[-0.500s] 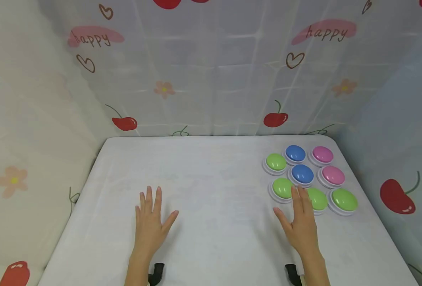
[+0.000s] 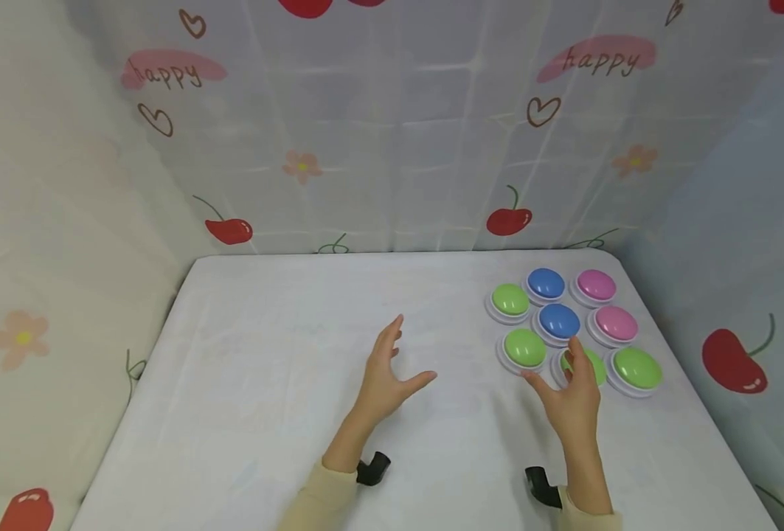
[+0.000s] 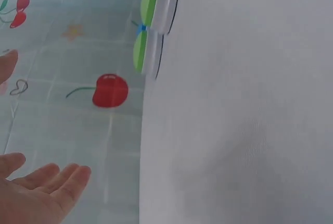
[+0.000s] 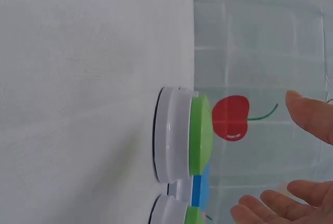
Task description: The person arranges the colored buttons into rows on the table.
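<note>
My left hand (image 2: 380, 383) is over the middle of the white table, thumb spread wide from loosely bent fingers, with nothing between them. In the left wrist view its fingers (image 3: 67, 187) show at the lower left. On the right, my right hand (image 2: 574, 405) hovers at the near side of a cluster of round push buttons, thumb and fingers apart. It partly covers a green button (image 2: 594, 366) in the head view. Beside its thumb is another green button (image 2: 525, 347). A blue button (image 2: 560, 321) lies just beyond the fingertips.
Around these stand a larger green button (image 2: 638, 368), pink buttons (image 2: 616, 323), a second blue button (image 2: 546, 283) and a far green button (image 2: 510, 299), all on white bases. Printed curtains (image 2: 392, 147) enclose the white table (image 2: 265, 332) at the back and sides.
My left hand has moved right toward the middle of the table and turned, its fingers bending. The right hand has stayed near the buttons, turning slightly with its fingers more bent.
</note>
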Available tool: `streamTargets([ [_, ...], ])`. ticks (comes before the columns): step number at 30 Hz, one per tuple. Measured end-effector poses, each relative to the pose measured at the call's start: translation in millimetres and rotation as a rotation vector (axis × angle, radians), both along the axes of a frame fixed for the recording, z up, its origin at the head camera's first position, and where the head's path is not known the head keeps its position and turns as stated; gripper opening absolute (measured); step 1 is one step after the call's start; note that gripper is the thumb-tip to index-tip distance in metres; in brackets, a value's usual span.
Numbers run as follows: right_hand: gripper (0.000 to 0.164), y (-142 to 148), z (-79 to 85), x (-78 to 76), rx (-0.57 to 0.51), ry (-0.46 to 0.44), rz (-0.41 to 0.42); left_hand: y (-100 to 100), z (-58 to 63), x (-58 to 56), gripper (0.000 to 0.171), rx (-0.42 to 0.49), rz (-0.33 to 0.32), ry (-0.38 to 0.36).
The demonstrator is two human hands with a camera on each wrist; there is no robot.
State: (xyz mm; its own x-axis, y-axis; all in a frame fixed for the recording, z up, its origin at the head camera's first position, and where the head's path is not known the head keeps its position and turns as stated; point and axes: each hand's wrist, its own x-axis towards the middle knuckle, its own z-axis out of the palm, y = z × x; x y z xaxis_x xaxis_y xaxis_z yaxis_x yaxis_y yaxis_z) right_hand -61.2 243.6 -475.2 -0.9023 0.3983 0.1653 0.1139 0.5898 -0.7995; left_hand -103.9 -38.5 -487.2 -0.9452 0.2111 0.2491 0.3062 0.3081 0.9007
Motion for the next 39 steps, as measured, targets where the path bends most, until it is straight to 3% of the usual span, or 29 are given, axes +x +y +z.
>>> streamTargets([
  [9, 0.086, 4, -15.0, -5.3, -0.094, -0.057, -0.064, 50, -11.2, -16.7, 0.093, 0.07, -0.098, -0.075],
  [14, 0.081, 2, -19.3, -7.8, -0.107, -0.113, -0.102, 63, -17.6, -19.5, 0.09, 0.102, -0.121, -0.082],
  [26, 0.077, 0, -34.0, -18.2, -0.092, -0.138, -0.12, 80, -38.8, -22.0, 0.088, 0.089, -0.143, -0.135],
  [33, 0.076, 2, -37.1, -24.4, -0.071, -0.182, -0.101, 100, -51.4, -38.5, 0.077, 0.143, -0.162, -0.279],
  [39, 0.074, 4, -38.2, -25.3, -0.102, -0.191, -0.087, 117, -52.4, -54.0, 0.067, 0.191, -0.155, -0.345],
])
